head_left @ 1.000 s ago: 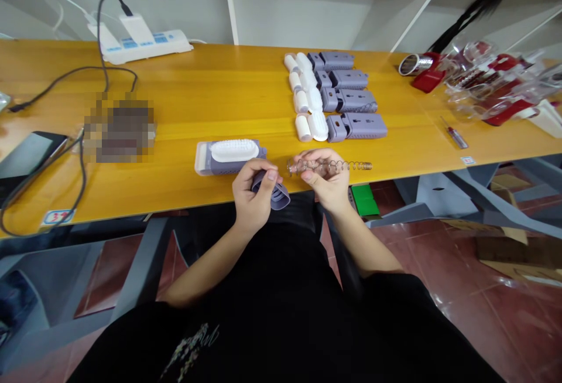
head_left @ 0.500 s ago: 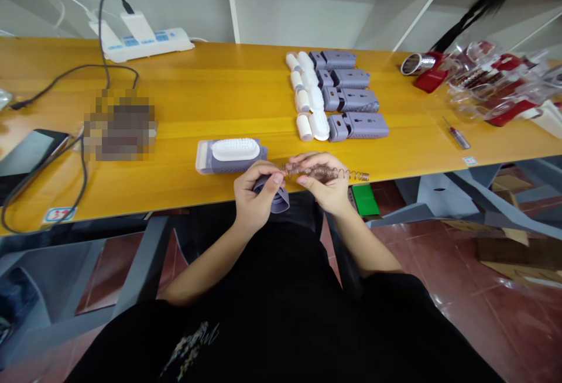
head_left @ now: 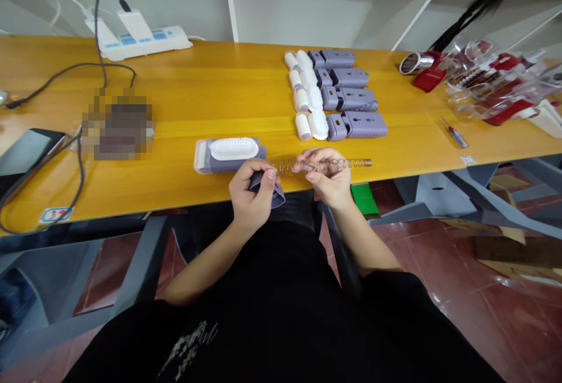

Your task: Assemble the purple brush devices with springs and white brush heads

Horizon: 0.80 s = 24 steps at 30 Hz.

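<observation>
A thin coil spring [head_left: 357, 163] stretches sideways between my hands at the table's front edge. My right hand [head_left: 330, 181] pinches it near its middle, and its tightly wound end sticks out to the right. My left hand [head_left: 252, 195] is closed around a purple-grey plastic piece [head_left: 277, 197] that looks hollow. The spring's left end meets the thumb and fingertips of that hand, which partly hide it. Just behind my left hand lies a purple-grey casing [head_left: 223, 165] with a bristled white oval brush piece [head_left: 234, 149] on top.
Several purple-grey casings [head_left: 363, 124] and white brush pieces [head_left: 318, 124] stand in rows behind my hands. A screwdriver [head_left: 457, 136] and clear-and-red plastic parts [head_left: 496, 84] lie to the right. Leftward are a power strip [head_left: 149, 46], a dark cable [head_left: 83, 178] and a phone [head_left: 33, 151].
My hands have moved slightly apart, and the spring is drawn out longer between them. The plastic piece shifted a little left with my left hand.
</observation>
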Available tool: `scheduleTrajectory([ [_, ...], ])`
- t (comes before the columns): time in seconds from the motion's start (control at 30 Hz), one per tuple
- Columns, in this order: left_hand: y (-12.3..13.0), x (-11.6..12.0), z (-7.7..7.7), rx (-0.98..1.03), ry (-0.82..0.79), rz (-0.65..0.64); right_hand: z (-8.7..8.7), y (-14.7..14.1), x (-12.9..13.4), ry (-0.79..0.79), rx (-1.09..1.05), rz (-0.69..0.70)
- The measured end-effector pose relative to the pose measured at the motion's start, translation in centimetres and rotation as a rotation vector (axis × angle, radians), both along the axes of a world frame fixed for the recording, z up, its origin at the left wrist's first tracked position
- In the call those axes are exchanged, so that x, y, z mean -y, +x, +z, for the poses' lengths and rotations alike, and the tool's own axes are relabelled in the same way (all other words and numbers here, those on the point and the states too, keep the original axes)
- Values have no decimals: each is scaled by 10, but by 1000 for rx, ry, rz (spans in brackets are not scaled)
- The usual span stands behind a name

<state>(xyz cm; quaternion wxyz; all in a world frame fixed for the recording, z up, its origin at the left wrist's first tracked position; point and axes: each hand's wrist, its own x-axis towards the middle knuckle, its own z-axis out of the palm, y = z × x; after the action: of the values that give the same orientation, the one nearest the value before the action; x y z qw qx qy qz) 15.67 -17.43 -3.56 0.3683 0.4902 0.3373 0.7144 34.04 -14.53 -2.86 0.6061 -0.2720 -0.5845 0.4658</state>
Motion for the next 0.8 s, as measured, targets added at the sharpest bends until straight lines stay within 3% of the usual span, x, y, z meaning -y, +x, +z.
scheduleTrajectory([
  [0.23,3,-1,-4,-7,-66,-110,10,-5,10,93,185,-47],
  [0.4,4,-6,-14,154,-13,-181,13,-2,14,124,225,-63],
  [0.63,7,-4,-18,178,117,-155,27,2,20,319,345,-39],
  [0.8,10,-3,-17,116,157,-116,33,3,19,338,478,-72],
])
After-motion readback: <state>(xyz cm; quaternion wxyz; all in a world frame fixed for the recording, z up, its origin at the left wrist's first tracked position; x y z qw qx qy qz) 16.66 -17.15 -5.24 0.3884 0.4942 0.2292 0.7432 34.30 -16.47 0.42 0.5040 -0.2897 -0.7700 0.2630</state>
